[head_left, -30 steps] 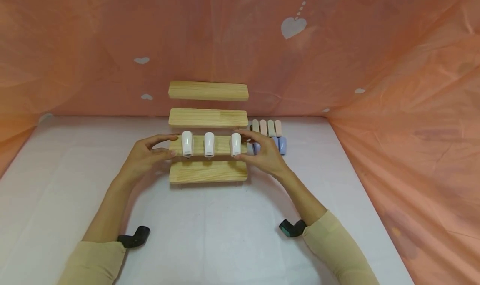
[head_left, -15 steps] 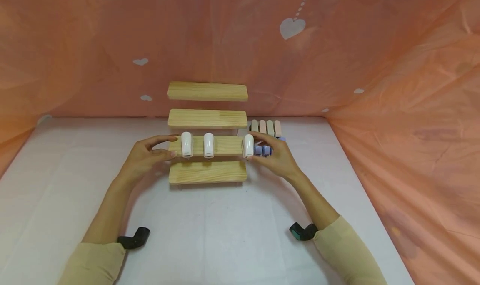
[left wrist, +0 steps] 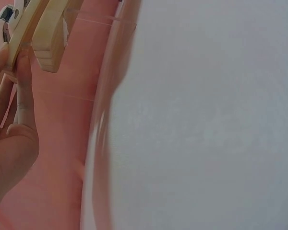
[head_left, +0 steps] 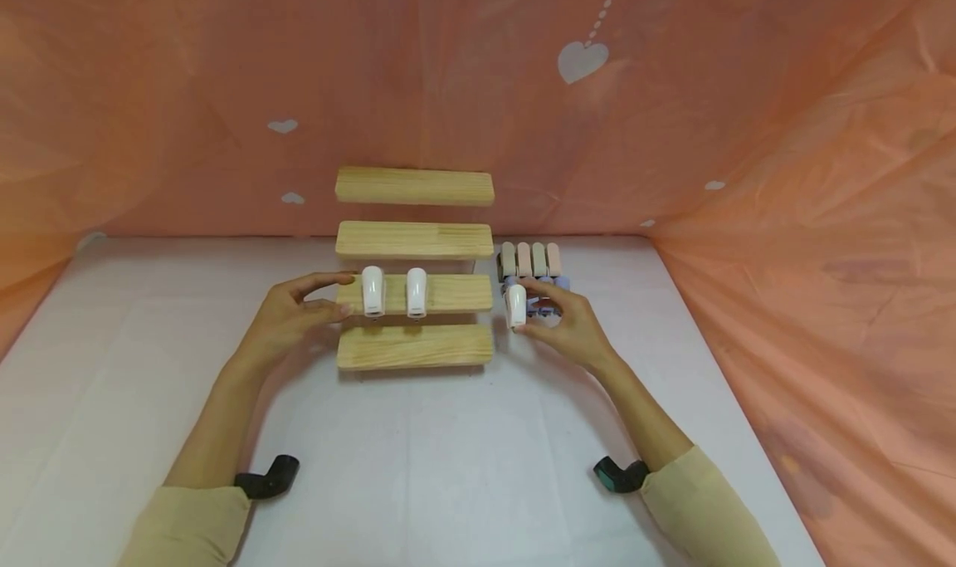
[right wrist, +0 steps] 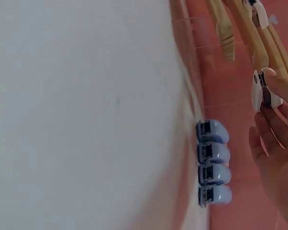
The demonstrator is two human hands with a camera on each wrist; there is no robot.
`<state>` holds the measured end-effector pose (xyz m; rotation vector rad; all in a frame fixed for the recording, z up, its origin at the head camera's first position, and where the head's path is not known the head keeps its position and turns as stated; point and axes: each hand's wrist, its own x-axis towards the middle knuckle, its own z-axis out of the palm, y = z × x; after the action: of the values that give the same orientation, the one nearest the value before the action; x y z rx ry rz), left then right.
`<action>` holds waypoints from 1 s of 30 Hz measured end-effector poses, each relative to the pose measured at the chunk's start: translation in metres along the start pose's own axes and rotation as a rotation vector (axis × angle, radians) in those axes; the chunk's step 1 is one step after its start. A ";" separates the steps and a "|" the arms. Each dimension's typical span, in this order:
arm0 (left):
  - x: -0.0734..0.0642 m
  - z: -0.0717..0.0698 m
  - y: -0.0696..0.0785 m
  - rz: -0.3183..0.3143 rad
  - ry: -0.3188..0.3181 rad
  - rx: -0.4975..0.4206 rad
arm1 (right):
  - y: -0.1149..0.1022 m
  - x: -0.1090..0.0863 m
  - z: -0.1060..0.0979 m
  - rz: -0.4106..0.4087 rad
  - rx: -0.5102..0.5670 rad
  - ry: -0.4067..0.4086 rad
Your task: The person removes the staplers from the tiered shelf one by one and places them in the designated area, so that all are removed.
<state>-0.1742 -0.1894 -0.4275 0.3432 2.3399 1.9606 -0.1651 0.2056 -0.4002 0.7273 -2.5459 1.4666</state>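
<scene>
My left hand [head_left: 280,322] pinches the left end of a light wooden shelf board [head_left: 459,293], third from the top of a tiered rack. On that board two small white staplers stand side by side: one stapler [head_left: 373,291] near the left end, another stapler [head_left: 417,292] near the middle. To the right of the rack, my right hand [head_left: 573,330] holds a third white stapler [head_left: 516,306] between thumb and fingers. The right wrist view shows the dark inside of this held stapler [right wrist: 265,90], raised off the table.
Behind my right hand stands a row of blue staplers [right wrist: 213,154] on the white table [head_left: 448,467]. Farther back are several pale green and pink staplers [head_left: 524,259]. Other boards [head_left: 414,239] of the rack rise above and below. An orange curtain [head_left: 448,69] closes off the back.
My right hand has drawn the third white stapler off the shelf's right end, moving right and slightly toward me. The left hand has kept its place on the board.
</scene>
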 end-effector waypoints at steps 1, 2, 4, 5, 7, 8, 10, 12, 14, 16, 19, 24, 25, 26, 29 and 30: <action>0.000 0.000 0.000 -0.002 0.000 0.001 | -0.004 -0.001 -0.001 0.013 -0.005 -0.003; -0.001 0.000 0.001 -0.003 0.000 0.003 | -0.008 -0.003 -0.001 0.023 -0.011 -0.005; -0.001 -0.001 0.001 -0.005 0.000 0.005 | -0.008 -0.004 -0.002 0.040 -0.015 -0.005; -0.001 -0.001 0.001 -0.004 0.000 0.008 | -0.006 -0.005 -0.002 0.048 -0.023 -0.007; -0.002 -0.001 0.001 -0.002 0.000 0.012 | 0.006 -0.006 -0.002 0.059 -0.034 -0.008; -0.002 -0.002 0.002 -0.001 0.000 0.013 | 0.014 -0.007 -0.002 0.067 -0.036 -0.008; -0.002 -0.002 0.002 -0.001 0.000 0.016 | 0.029 -0.008 -0.002 0.080 -0.043 -0.011; -0.002 -0.002 0.003 -0.002 0.001 0.017 | 0.043 -0.010 -0.001 0.097 -0.051 -0.015; -0.002 -0.002 0.003 -0.004 0.002 0.021 | 0.048 -0.013 -0.001 0.126 -0.042 -0.022; -0.002 -0.002 0.003 -0.005 0.005 0.027 | 0.052 -0.015 -0.001 0.156 -0.030 -0.032; -0.001 -0.003 0.004 -0.004 0.007 0.029 | 0.055 -0.017 0.001 0.195 -0.006 -0.038; 0.000 -0.002 0.002 -0.017 0.000 0.029 | 0.058 -0.018 0.005 0.229 0.000 -0.037; 0.000 -0.002 0.002 -0.020 -0.002 0.028 | 0.059 -0.019 0.005 0.234 -0.005 -0.038; 0.000 -0.002 0.002 -0.023 -0.001 0.031 | 0.059 -0.019 0.006 0.242 -0.011 -0.038; 0.000 -0.002 0.002 -0.024 0.003 0.040 | 0.060 -0.020 0.007 0.249 -0.019 -0.039; 0.000 -0.002 0.002 -0.025 0.005 0.044 | 0.060 -0.020 0.007 0.252 -0.021 -0.040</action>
<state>-0.1742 -0.1908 -0.4253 0.3104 2.3817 1.9038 -0.1744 0.2316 -0.4581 0.4504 -2.7625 1.5049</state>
